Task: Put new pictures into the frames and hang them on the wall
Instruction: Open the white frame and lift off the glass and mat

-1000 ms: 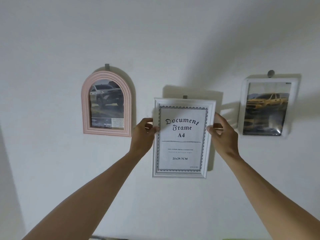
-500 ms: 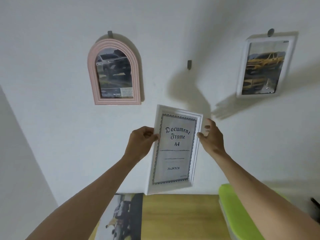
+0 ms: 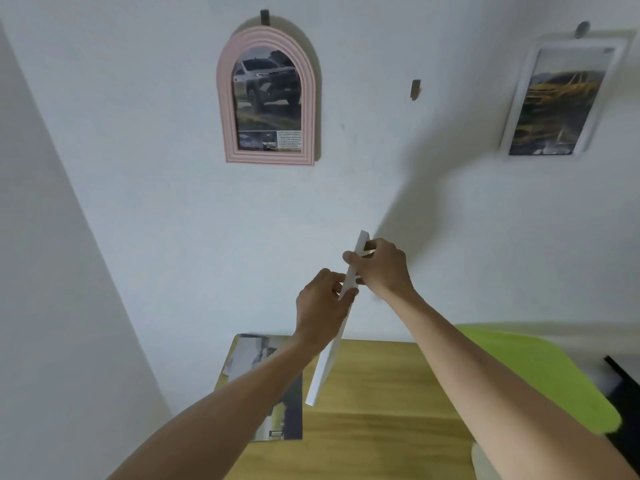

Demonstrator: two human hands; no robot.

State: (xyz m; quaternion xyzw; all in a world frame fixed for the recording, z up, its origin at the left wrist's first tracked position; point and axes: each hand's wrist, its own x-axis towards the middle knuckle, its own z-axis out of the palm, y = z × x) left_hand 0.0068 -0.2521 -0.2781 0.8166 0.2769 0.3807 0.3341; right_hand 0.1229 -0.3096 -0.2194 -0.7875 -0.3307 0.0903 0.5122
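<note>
I hold a white document frame (image 3: 325, 368) edge-on over the table, so only its thin side shows. My left hand (image 3: 322, 308) grips its left side and my right hand (image 3: 382, 266) grips near its top. Its face is turned out of sight. On the wall above, a bare hook (image 3: 415, 89) sits between a pink arched frame (image 3: 266, 95) with a grey truck picture and a white frame (image 3: 561, 98) with a yellow truck picture.
A wooden table (image 3: 374, 427) stands below against the wall. Printed pictures (image 3: 273, 417) lie at its left end. A lime-green object (image 3: 540, 372) lies at its right side, with something dark (image 3: 623, 382) beyond it.
The document frame came off the middle hook, moved down toward the table, and turned from facing me to edge-on. Both hands stayed on it. My view tilted downward.
</note>
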